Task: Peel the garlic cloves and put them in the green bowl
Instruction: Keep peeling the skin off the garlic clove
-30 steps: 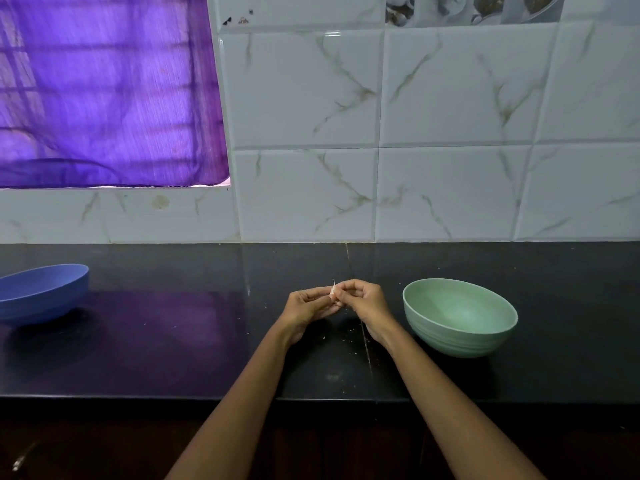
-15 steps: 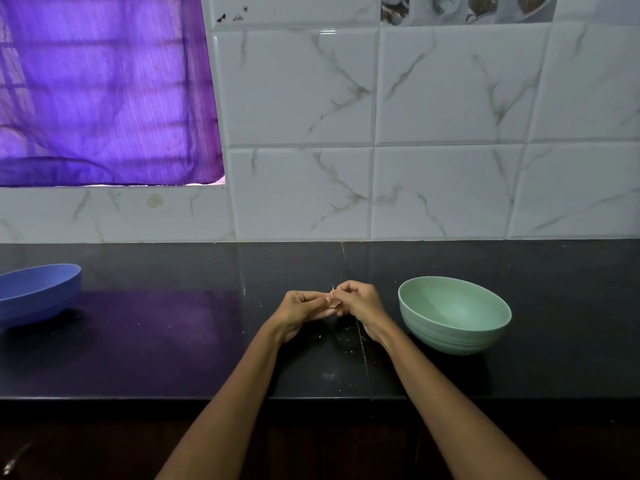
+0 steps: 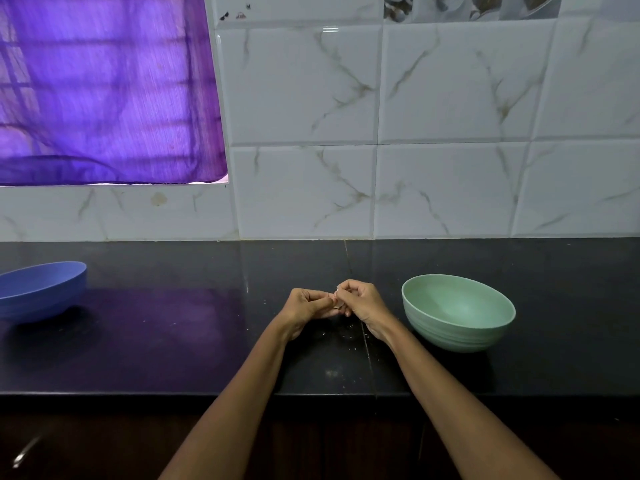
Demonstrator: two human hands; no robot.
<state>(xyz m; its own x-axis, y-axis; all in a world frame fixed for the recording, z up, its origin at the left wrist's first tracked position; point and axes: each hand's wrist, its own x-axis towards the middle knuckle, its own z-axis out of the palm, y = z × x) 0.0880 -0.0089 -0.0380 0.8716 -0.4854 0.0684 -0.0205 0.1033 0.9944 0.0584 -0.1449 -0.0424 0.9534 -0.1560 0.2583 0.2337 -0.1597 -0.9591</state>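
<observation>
Head view: I'm seeing left hand (image 3: 307, 306) and right hand (image 3: 360, 301) both pinching small pale garlic clove (image 3: 337, 301) above black counter, beside pale green round bowl (image 3: 458, 336). Risk, my judgement: clove slipping, rolling off counter.

— What carries everything here?

— A black counter (image 3: 173, 341), glossy, filling the lower middle of the frame from edge to edge. A thin seam runs front to back through its centre.

— And what sits on it?

— A green bowl (image 3: 458, 336) at centre right, upright, with nothing visible inside. A blue bowl (image 3: 41, 296) at the far left edge, partly cut off and tilted a little (its rim leans toward the wall).

— Anything else?

— Small pale crumbs (image 3: 349, 336) scattered near the seam at centre, between the two bowls but much nearer the green one. A purple sheen reflects on the left part.
</observation>
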